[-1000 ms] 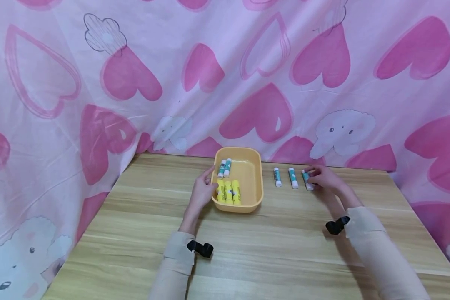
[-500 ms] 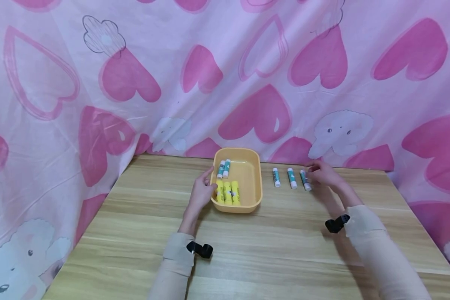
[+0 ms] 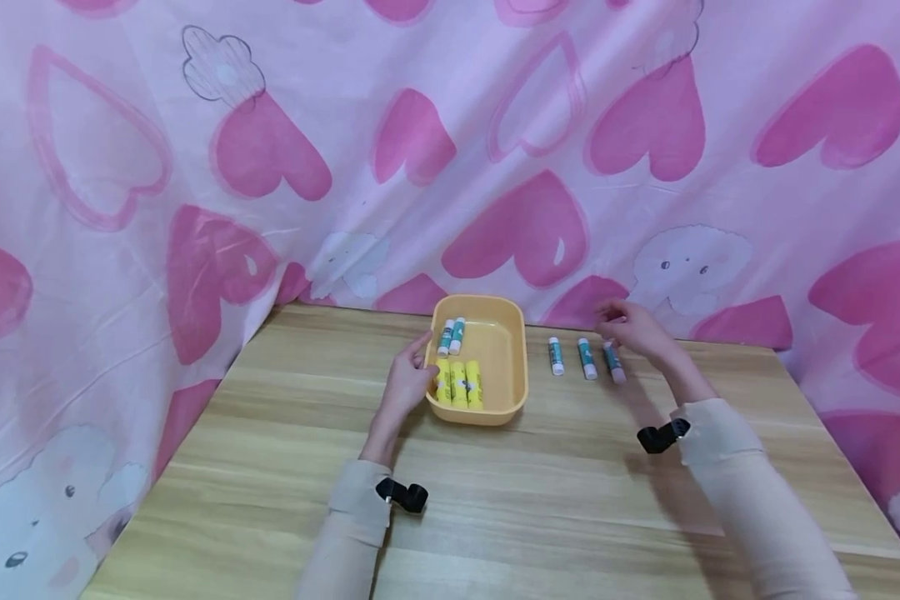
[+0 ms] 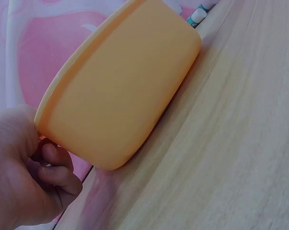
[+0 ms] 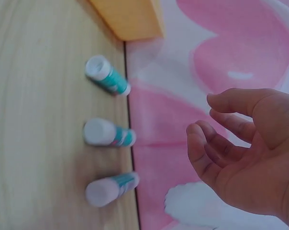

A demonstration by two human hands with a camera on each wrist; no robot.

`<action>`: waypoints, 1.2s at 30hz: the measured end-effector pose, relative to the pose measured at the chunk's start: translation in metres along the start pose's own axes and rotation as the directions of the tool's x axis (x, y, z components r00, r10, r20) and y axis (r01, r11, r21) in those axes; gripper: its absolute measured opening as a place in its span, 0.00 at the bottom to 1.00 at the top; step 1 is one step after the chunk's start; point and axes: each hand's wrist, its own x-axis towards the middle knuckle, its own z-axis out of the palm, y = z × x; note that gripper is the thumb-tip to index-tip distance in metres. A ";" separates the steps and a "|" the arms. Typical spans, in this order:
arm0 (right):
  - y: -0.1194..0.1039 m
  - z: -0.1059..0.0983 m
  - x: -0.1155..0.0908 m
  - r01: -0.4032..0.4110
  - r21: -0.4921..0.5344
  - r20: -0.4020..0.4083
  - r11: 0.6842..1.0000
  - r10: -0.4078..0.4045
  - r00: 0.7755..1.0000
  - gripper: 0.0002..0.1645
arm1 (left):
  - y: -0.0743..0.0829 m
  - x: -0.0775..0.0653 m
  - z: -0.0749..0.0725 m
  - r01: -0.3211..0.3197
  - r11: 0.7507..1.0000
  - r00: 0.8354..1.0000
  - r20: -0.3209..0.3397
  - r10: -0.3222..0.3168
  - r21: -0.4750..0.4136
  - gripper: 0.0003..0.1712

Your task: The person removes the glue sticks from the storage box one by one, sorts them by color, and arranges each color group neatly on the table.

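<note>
My left hand [image 3: 407,382] pinches the left rim of a yellow-orange plastic tray [image 3: 512,358], thumb over the edge and fingers outside, as the left wrist view also shows. Inside the tray lie two teal-and-white glue sticks [image 3: 457,335] and three yellow cylinders [image 3: 459,385] side by side. Three more glue sticks lie in a row on the table to the right: a left one [image 3: 556,357], a middle one [image 3: 587,359] and a right one [image 3: 613,363]. Above the right one hovers my right hand [image 3: 637,330], fingers loosely bent, holding nothing; the right wrist view shows it apart from the sticks.
The wooden table [image 3: 510,500] ends at the back against a pink curtain [image 3: 405,217] with hearts. Bare table surface lies in front of the tray and the row of glue sticks.
My right hand has let go of the right glue stick and risen up and to the left, off the table. The left hand stays on the tray rim.
</note>
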 end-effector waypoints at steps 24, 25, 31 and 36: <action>-0.077 0.033 0.035 0.116 -0.067 0.007 0.991 -0.116 0.993 0.26 | -0.006 0.010 -0.003 0.000 1.000 1.000 0.003 0.000 -0.025 0.41; -0.079 0.035 0.037 0.116 -0.067 0.009 0.991 -0.116 0.993 0.26 | -0.006 0.010 -0.003 0.000 1.000 1.000 0.002 0.000 -0.026 0.41; -0.096 0.047 0.044 0.122 -0.020 0.036 0.992 -0.121 0.992 0.23 | -0.007 0.011 -0.004 0.001 0.999 1.000 0.004 -0.001 -0.038 0.41; -0.112 0.056 0.047 0.149 -0.010 0.050 0.989 -0.148 0.988 0.24 | -0.007 0.011 -0.005 0.001 0.999 1.000 0.004 -0.001 -0.044 0.41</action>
